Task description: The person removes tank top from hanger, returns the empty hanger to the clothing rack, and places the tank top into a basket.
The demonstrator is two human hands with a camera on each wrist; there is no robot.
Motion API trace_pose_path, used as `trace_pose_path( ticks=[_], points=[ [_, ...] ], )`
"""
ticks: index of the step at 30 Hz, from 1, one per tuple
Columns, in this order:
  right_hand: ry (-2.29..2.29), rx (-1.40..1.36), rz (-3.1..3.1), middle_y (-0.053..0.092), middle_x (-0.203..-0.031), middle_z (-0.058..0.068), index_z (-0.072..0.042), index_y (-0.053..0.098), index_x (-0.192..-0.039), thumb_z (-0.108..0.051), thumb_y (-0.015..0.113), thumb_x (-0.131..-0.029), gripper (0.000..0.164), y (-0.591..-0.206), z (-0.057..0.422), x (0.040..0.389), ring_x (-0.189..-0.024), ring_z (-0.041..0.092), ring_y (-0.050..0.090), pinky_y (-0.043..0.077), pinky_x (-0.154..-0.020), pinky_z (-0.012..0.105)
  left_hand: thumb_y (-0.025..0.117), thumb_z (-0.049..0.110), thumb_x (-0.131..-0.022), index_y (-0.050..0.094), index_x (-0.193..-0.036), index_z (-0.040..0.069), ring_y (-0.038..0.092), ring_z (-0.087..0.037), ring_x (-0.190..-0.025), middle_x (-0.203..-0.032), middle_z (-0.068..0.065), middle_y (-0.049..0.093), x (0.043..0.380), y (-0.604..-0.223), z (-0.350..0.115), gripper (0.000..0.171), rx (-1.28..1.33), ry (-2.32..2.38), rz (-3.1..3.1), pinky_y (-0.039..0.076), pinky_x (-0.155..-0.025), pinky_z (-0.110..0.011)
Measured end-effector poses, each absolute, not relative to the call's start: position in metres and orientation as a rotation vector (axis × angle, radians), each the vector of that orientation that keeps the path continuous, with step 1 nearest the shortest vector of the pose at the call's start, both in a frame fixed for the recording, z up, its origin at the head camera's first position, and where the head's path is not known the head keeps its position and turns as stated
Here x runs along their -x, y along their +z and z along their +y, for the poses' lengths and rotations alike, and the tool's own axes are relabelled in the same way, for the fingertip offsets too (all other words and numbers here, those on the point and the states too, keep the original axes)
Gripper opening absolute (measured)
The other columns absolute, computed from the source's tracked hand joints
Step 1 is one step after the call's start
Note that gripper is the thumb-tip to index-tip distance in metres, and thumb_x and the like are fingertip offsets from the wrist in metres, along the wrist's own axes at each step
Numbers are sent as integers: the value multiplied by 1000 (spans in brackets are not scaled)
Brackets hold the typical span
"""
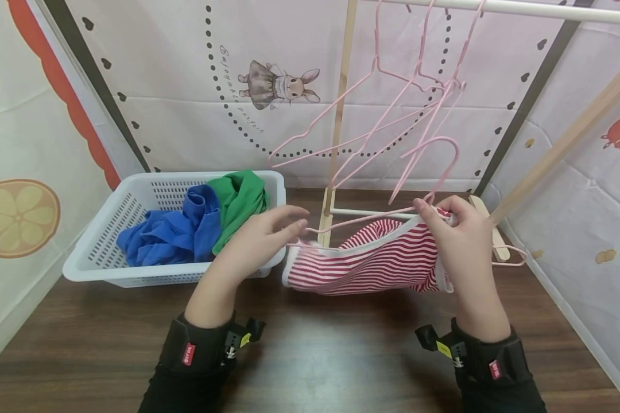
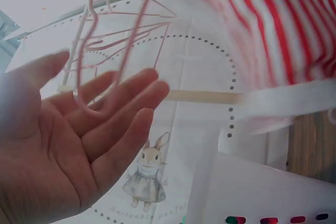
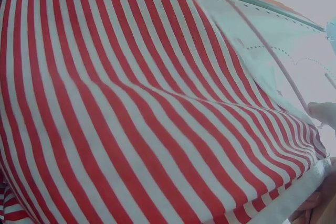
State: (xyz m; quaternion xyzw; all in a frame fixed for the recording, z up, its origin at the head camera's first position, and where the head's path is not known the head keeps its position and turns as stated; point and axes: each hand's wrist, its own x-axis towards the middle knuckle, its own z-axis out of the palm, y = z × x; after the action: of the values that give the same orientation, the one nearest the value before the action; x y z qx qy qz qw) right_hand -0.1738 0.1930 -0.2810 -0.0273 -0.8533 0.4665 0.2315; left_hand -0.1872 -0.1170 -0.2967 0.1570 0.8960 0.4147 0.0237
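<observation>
A red-and-white striped garment [image 1: 369, 264] with white trim sags above the floor in the middle of the head view. A pink hanger [image 1: 457, 154] runs along its top edge, hook upward, one end sticking out past the right hand. My right hand [image 1: 467, 238] pinches hanger and cloth together close to the hook. At the hanger's other end is my left hand [image 1: 255, 241], its fingers loosely spread. The left wrist view shows that palm [image 2: 79, 145] with the hanger's rounded end by the fingers. Striped cloth [image 3: 136, 103] covers most of the right wrist view.
To the left stands a white basket [image 1: 95, 255] holding blue cloth [image 1: 170, 232] and green cloth [image 1: 240, 198]. Several pink hangers [image 1: 377, 135] hang from a white rail [image 1: 547, 10] on a wooden-legged rack [image 1: 568, 137]. Printed sheets surround the brown wooden floor [image 1: 330, 355].
</observation>
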Motion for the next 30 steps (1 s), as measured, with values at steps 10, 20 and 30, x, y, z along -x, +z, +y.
trace_pose_path(
  ticks=[10, 20, 30],
  points=[
    [1237, 69, -2373, 55, -80, 12, -4, 64, -90, -58, 64, -87, 54, -282, 192, 174, -81, 20, 47, 38, -63, 32, 57, 32, -99, 69, -111, 17, 60, -13, -76, -86, 5, 67, 182, -295, -107, 22, -771, 830, 2976, 51, -71, -35],
    [1385, -45, -2381, 59, -94, 8, -3, 64, -97, -46, 67, -90, 43, -280, 197, 175, -84, 17, 53, 47, -63, 20, 66, 30, -94, 63, -86, 14, 47, -13, -58, -64, 6, 53, 179, -293, -116, 18, -1099, 785, 3288, 39, -53, -28],
    [1334, -192, -2479, 60, -93, 10, -5, 65, -101, -43, 66, -91, 39, -278, 197, 174, -85, 21, 54, 47, -65, 23, 78, 23, -82, 58, -75, 10, 38, -13, -45, -53, 3, 44, 179, -289, -136, 25, -1315, 705, 3564, 30, -43, -25]
  ],
)
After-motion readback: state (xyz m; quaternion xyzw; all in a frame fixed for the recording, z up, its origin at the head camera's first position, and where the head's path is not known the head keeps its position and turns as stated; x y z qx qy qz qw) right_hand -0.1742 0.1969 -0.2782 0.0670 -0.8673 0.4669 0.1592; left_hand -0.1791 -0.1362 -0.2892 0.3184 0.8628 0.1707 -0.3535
